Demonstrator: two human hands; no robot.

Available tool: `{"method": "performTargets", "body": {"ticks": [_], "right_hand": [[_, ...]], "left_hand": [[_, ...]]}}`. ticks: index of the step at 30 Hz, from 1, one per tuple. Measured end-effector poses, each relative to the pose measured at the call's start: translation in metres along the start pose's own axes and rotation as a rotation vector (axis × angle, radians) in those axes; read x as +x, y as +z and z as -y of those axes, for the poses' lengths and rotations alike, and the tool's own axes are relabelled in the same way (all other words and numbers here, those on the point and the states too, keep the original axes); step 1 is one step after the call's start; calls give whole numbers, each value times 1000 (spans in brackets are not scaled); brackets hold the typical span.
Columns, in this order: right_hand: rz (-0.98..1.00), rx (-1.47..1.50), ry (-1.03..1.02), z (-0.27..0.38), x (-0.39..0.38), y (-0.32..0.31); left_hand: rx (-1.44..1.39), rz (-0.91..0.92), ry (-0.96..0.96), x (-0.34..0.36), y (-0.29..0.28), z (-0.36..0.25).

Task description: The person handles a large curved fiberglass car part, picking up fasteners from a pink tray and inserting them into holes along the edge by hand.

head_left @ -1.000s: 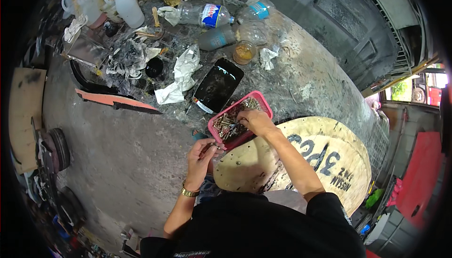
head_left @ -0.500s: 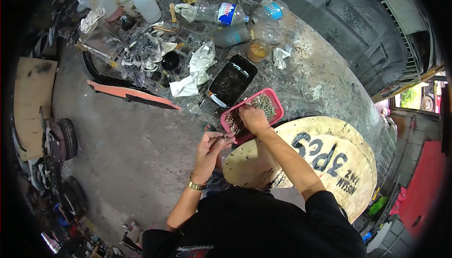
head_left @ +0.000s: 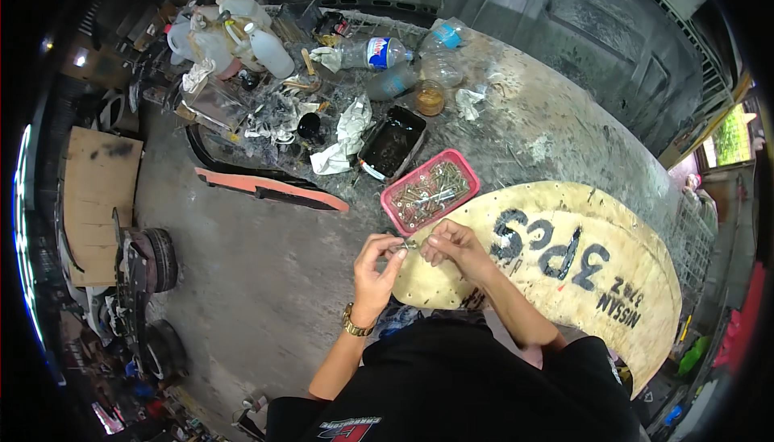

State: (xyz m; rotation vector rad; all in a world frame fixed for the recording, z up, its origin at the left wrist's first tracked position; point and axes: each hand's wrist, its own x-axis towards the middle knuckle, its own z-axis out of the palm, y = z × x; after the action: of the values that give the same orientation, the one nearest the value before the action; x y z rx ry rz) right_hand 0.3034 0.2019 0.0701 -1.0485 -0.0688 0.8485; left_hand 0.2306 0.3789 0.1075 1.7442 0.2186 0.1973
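My left hand [head_left: 376,271], a gold watch on its wrist, pinches a small metal bolt [head_left: 409,244] between thumb and fingertips. Just right of the bolt is my right hand [head_left: 461,250], its fingers curled in a pinch; what they hold, if anything, is too small to make out. Beyond both hands sits a pink plastic basket [head_left: 389,199] holding many loose screws and bolts. Under the right hand and forearm lies a large curved plywood panel [head_left: 556,240] with black painted lettering and small holes along its edge.
Behind the basket stands a black tray [head_left: 393,144]. Crumpled white paper [head_left: 345,136], a jar of brown stuff [head_left: 430,99] and clear plastic bottles [head_left: 379,53] crowd the stained worktable [head_left: 548,112]. Left of it hangs an orange-edged strip [head_left: 270,192]; tyres [head_left: 161,261] stand farther left.
My right hand has come out of the pink basket and back toward my left hand. The left hand still holds its small metal piece. The view has shifted somewhat.
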Motion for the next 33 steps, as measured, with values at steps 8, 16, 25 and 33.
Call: {"method": "performTargets", "body": {"ticks": [8, 16, 25, 33], "right_hand": [[-246, 205, -5, -33, -71, 17], [-417, 247, -140, -72, -180, 5], [-817, 316, -161, -163, -330, 28], [-782, -541, -117, -198, -408, 38]], "left_hand": [[379, 143, 297, -57, 56, -32], [-6, 452, 137, -131, 82, -15], [63, 827, 225, -231, 112, -6], [512, 1169, 395, -306, 149, -13]]}}
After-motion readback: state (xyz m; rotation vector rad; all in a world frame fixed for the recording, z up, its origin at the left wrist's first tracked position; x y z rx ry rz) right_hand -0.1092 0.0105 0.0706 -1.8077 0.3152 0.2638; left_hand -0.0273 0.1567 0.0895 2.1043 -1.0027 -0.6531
